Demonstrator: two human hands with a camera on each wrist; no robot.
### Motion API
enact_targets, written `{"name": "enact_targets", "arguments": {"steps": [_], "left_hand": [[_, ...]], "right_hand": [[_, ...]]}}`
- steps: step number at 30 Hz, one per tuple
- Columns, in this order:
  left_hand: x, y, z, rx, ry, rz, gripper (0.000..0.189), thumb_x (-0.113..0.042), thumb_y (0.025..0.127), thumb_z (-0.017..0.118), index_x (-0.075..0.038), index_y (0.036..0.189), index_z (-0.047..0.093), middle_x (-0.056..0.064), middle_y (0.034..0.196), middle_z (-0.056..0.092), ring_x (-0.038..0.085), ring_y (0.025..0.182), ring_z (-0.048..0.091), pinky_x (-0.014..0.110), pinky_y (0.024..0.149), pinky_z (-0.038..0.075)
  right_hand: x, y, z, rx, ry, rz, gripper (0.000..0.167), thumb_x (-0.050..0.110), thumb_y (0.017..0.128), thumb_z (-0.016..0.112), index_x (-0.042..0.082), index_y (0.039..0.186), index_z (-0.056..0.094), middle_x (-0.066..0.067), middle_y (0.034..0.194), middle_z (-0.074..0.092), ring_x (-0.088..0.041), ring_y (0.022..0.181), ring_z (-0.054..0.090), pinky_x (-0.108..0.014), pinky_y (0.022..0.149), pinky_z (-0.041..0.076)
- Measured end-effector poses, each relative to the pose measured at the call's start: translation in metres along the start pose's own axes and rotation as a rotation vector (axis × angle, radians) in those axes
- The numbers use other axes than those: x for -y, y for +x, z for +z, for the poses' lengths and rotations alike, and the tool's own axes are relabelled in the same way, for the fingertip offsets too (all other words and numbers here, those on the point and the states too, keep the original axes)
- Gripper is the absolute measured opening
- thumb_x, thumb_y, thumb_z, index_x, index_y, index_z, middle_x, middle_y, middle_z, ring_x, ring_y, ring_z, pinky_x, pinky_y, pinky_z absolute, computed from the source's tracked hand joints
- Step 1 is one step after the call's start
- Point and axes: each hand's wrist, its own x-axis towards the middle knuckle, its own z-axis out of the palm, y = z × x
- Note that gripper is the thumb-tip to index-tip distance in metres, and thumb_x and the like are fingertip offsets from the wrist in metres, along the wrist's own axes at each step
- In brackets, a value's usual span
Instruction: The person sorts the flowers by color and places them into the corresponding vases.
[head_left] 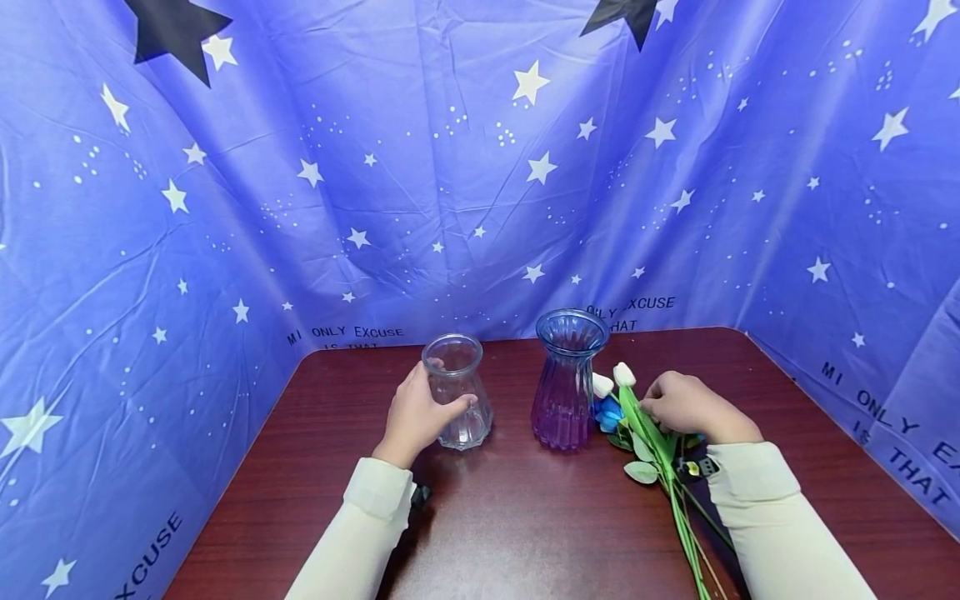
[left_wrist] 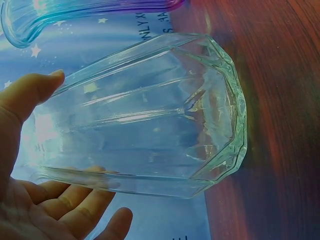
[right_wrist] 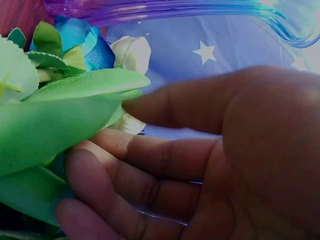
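My left hand [head_left: 414, 412] holds a clear glass vase [head_left: 463, 421] around its neck, standing upright on the table. The left wrist view shows my thumb on one side of this faceted vase [left_wrist: 145, 115] and my fingers along the other. Right of it stands a taller ribbed glass vase [head_left: 564, 408], blue at the rim and purple below. Over the flowers beyond it, my right hand [head_left: 690, 408] pinches a green leaf [right_wrist: 55, 120] of a white tulip [head_left: 624, 375] between thumb and fingers. A blue flower [head_left: 609, 414] lies beside the tulips, partly hidden.
The dark red wooden table [head_left: 480, 533] has rounded back corners. A blue star-printed cloth [head_left: 450, 192] hangs around its back and sides. Long green stems [head_left: 684, 533] run toward the front edge, close to my right sleeve [head_left: 780, 500].
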Motion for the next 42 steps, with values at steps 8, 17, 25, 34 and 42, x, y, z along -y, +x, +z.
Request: {"name": "enact_targets", "arguments": {"steps": [8,17,25,34,42], "left_hand": [[0.001,0.000,0.000,0.001,0.005,-0.005,0.075,-0.051,0.073,0.090,-0.013,0.130,0.058,0.010,0.124,0.068,0.033,0.118,0.066,0.052,0.096,0.054],[-0.002,0.000,-0.002,0.011,0.000,-0.016,0.075,-0.051,0.073,0.090,-0.013,0.130,0.058,0.010,0.125,0.068,0.032,0.117,0.066,0.052,0.095,0.054],[-0.002,0.000,-0.002,0.013,0.003,-0.019,0.075,-0.051,0.073,0.090,-0.013,0.130,0.058,0.009,0.125,0.068,0.032,0.116,0.067,0.052,0.094,0.054],[-0.002,0.001,-0.002,0.018,0.012,-0.021,0.076,-0.053,0.074,0.089,-0.014,0.130,0.057,0.010,0.126,0.067,0.033,0.118,0.066,0.052,0.095,0.054],[-0.002,0.000,-0.002,0.004,0.009,-0.006,0.075,-0.052,0.073,0.089,-0.013,0.130,0.058,0.011,0.123,0.068,0.034,0.116,0.067,0.053,0.094,0.054]], "right_hand": [[-0.002,0.003,0.005,0.007,-0.009,0.013,0.019,0.018,0.096,0.069,0.008,0.080,0.074,0.000,0.063,0.061,-0.017,0.058,0.061,-0.033,0.056,0.051],[0.000,0.001,0.002,0.003,-0.043,-0.010,0.022,0.012,0.097,0.064,0.008,0.076,0.068,-0.001,0.065,0.060,-0.017,0.059,0.058,-0.033,0.056,0.048],[0.000,-0.002,-0.003,-0.016,-0.067,-0.051,0.021,0.014,0.097,0.066,0.010,0.076,0.067,0.002,0.065,0.056,-0.016,0.060,0.054,-0.033,0.057,0.044],[0.003,-0.007,-0.011,-0.040,-0.055,-0.058,0.017,0.016,0.097,0.066,0.011,0.081,0.069,0.002,0.069,0.054,-0.017,0.064,0.050,-0.033,0.058,0.040],[0.007,-0.011,-0.016,-0.041,-0.034,-0.048,0.019,0.017,0.099,0.063,0.010,0.081,0.066,0.002,0.069,0.056,-0.017,0.064,0.052,-0.034,0.057,0.042]]}}
